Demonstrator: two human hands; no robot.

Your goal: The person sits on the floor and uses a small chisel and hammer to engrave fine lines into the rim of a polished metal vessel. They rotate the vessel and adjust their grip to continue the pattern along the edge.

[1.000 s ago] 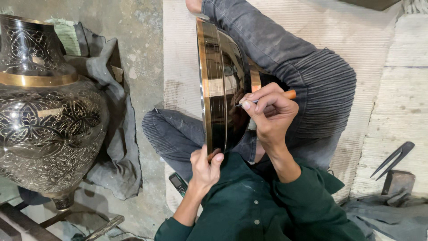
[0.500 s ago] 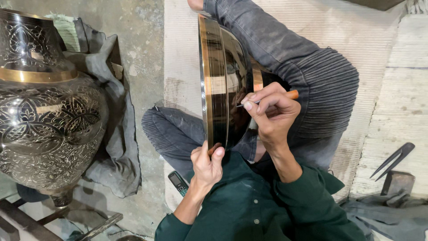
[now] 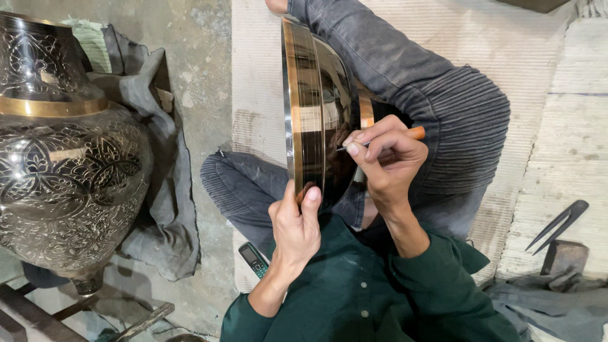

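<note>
— Concrete floor and a pale ribbed mat lie under the seated person; where is the bowl?

— The dark metal bowl (image 3: 316, 114) stands on edge across the lap, rim running up and down. The left hand (image 3: 294, 231) clamps its lower rim; the right hand (image 3: 386, 161), just right of it, pinches an orange-handled tool (image 3: 380, 140) pointing left into the bowl.

— Anything unclear?

— The tool's tip blurs against the dark metal. A big engraved vase (image 3: 63, 164) stands well left, tongs (image 3: 557, 225) right.
</note>
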